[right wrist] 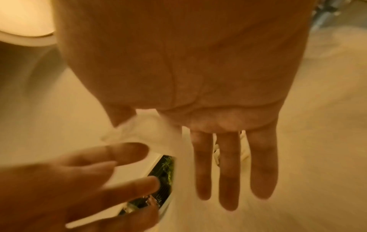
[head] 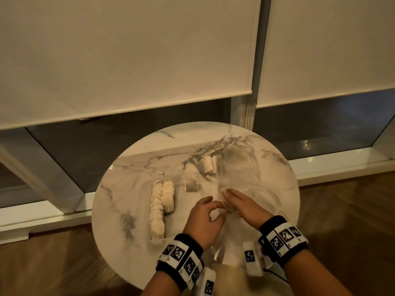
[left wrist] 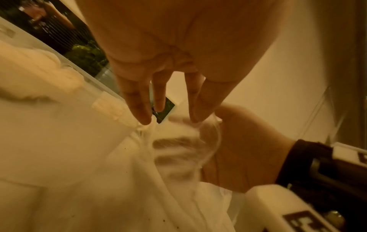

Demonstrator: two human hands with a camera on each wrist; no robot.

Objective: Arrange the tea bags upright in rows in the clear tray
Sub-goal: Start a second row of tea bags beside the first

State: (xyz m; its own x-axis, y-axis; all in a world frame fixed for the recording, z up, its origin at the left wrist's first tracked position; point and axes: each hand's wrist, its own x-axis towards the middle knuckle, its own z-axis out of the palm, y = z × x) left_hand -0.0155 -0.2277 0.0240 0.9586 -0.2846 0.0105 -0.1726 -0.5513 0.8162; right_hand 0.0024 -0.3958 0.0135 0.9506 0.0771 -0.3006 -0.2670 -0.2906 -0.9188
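Observation:
Two upright rows of tea bags (head: 162, 206) stand in the clear tray (left wrist: 93, 87) at the table's left. A loose tea bag (head: 190, 183) lies to their right, and a few more tea bags (head: 207, 165) lie farther back beside a clear plastic bag (head: 237, 167). Both hands meet at the bag's near edge. My right hand (head: 229, 199) pinches the film (right wrist: 143, 128) between thumb and forefinger, its other fingers (right wrist: 228, 172) straight. My left hand (head: 222, 211) has loosely curved fingers (left wrist: 144, 113) whose tips touch the crumpled film. The views are blurred.
The round marble table (head: 128, 221) stands in front of a window with lowered blinds (head: 128, 60). A wooden floor (head: 53, 263) surrounds the table. Black wristbands with white marker blocks (head: 181, 255) sit on both wrists.

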